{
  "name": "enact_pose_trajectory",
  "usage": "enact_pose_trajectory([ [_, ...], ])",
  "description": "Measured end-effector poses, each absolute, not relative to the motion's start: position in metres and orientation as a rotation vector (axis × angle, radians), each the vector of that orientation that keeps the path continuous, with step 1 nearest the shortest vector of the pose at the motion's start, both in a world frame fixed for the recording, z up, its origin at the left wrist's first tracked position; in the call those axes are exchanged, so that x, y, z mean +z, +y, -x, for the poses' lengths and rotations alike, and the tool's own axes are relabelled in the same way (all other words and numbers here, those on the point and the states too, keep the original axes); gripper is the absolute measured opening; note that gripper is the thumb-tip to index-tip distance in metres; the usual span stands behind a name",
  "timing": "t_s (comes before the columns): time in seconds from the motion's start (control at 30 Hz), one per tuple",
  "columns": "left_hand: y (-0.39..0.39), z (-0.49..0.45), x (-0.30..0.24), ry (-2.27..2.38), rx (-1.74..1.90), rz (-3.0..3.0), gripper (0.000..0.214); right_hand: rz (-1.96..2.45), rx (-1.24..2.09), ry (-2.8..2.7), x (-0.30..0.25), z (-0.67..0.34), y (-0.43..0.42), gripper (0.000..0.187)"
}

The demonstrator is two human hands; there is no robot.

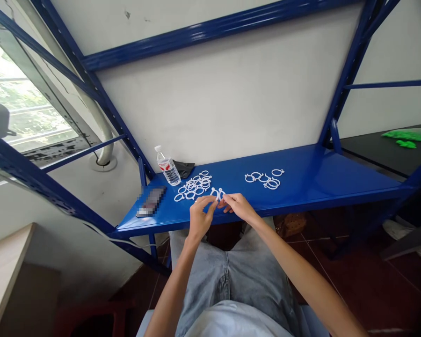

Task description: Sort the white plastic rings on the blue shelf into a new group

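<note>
My left hand (201,214) and my right hand (239,206) meet over the front part of the blue table. Between the fingertips of both hands is a white plastic ring (221,192), opened out or doubled; I cannot tell whether it is one piece or two. Both hands are closed in a pinch. Just beyond my left hand lies a heap of similar white rings (195,184). A smaller group of white rings (264,178) rests on the table to the right of my right hand.
The blue metal table (312,175) has a frame of blue posts. At its left end are a water bottle (168,169), a black bag (184,169) and a blurred-out phone (151,201). Green items in a plastic bag (409,135) lie on a dark table at right.
</note>
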State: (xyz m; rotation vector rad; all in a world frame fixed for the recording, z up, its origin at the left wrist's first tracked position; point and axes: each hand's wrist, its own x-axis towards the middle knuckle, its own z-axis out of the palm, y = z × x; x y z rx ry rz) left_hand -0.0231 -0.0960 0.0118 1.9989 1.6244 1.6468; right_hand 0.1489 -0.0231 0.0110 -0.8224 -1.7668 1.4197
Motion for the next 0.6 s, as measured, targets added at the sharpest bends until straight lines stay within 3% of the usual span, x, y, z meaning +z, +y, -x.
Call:
enact_pose_trajectory([
  [0.23, -0.088, 0.014, 0.019, 1.637, 1.614, -2.393, 0.019, 0.698, 1.707, -1.554, 0.013, -0.149, -0.025, 0.051],
  [0.4, -0.091, 0.024, 0.021, 1.666, 1.479, -2.592, 0.025, 0.726, 1.674, -1.534, 0.009, -0.143, -0.027, 0.043],
  [0.6, -0.093, 0.032, 0.024, 1.546, 1.561, -2.236, 0.026, 0.751, 1.621, -1.480, 0.010, -0.138, -0.030, 0.033],
])
